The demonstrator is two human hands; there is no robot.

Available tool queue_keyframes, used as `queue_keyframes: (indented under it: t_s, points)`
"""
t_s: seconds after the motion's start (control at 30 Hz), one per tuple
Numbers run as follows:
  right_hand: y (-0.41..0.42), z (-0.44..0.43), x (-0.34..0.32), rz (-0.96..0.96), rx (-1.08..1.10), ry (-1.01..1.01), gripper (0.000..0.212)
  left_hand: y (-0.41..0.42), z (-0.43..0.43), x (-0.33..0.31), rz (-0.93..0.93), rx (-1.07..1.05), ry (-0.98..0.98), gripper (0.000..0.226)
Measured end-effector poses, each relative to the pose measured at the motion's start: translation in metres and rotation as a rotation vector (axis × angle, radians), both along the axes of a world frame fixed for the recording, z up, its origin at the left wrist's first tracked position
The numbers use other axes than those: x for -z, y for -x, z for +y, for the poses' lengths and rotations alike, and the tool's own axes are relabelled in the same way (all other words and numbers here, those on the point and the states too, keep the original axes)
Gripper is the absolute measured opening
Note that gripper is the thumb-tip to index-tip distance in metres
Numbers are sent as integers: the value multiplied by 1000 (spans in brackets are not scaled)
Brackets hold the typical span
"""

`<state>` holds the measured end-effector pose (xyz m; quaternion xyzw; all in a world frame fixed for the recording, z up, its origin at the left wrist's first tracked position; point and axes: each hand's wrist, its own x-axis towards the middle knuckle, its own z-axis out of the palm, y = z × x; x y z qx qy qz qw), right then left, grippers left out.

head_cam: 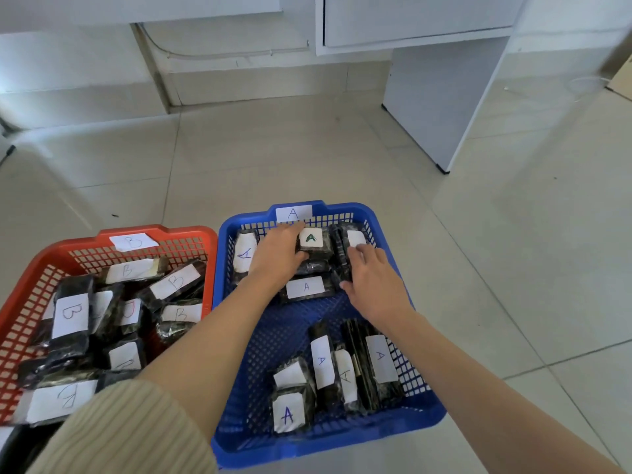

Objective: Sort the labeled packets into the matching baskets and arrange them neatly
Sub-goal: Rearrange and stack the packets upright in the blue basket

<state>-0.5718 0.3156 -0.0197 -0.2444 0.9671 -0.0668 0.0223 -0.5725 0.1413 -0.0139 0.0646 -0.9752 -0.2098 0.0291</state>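
- Blue basket [393, 429] sits at 3 o'clock of the red basket [20, 295], sides touching, both on a tiled floor [307, 159].
- Blue basket carries a paper "A" tag [293, 213] at its 12 o'clock rim; the red one a "B" tag [133, 241] in the same spot.
- Left hand [278, 254] reaches into the blue basket's 12 o'clock end. Its fingers run along the far side of the green-A packet [313, 239] and the thumb hooks its near side: a grasp from the packet's 9 o'clock.
- Right hand [374, 282] is at 3 o'clock of that packet. Bent, spread fingers lie on top of the upright dark packet [342, 258] and the thumb presses its near edge: a loose grasp.
- Between the two wrists a flat A packet [305, 287] lies label up. Another A packet [245, 254] stands at 9 o'clock of the left hand.
- More A packets [379, 357] cluster at the basket's 5 to 6 o'clock corner.
- B packets [71, 316] lie jumbled in the red basket.
- Cream ribbed sleeve [119, 432] covers the upper left arm.
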Motion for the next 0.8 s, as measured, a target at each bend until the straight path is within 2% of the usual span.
queue_keyframes:
  t_s: [0.2,0.33,0.53,0.67,0.8]
  points:
    - [5,5,3,44,-93,-127,67,11,2,14,3,-53,13,59]
    - [15,4,-2,15,-157,-126,68,3,6,21,58,-27,-41,63]
    - [19,9,-7,44,-156,-202,68,-1,4,30,63,-14,69,68]
    - [18,10,-5,-37,-97,-110,65,6,12,25,74,-67,87,62]
    - [12,9,-3,-19,-76,-90,65,4,14,28,60,-76,74,62]
